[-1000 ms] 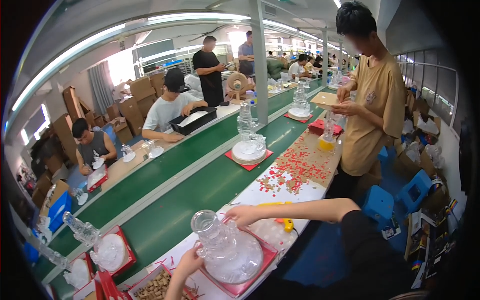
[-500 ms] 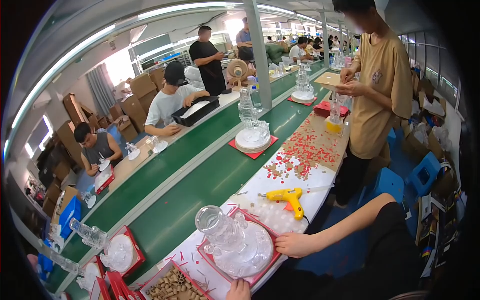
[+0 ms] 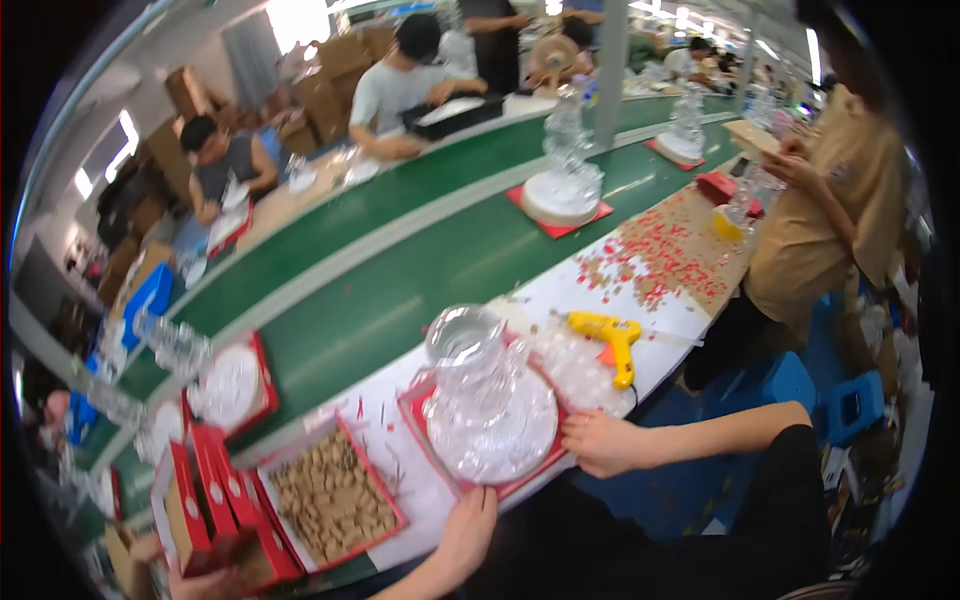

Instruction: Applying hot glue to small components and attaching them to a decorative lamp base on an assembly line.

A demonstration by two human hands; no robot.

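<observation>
A clear glass vessel (image 3: pixel 466 345) with a wide round mouth and small moulded figures stands on a white round base (image 3: pixel 500 430). The base sits in a shallow red square box (image 3: pixel 425 425) at the table's near edge. At the box's right corner, my right hand (image 3: pixel 600 443) has its fingers closed on the rim. My left hand (image 3: pixel 468 527) grips the near rim, fingertips over the edge. Beyond my right hand, a yellow glue gun (image 3: pixel 605 335) lies beside translucent round pieces (image 3: pixel 570 368). Motion blur softens the finer details.
Left of my box, a red-edged tray (image 3: pixel 405 520) holds short brown tubes. A co-worker's hands (image 3: pixel 205 583) touch upright red boxes (image 3: pixel 215 480). A green conveyor belt (image 3: pixel 400 270) carries similar glass pieces. Red and tan discs (image 3: pixel 660 260) cover the table's far part; a person (image 3: pixel 815 215) stands there.
My view has tilted down and swung left, so the tube tray and a co-worker's hands now show. More of my left hand is visible. Both hands stay on the red box.
</observation>
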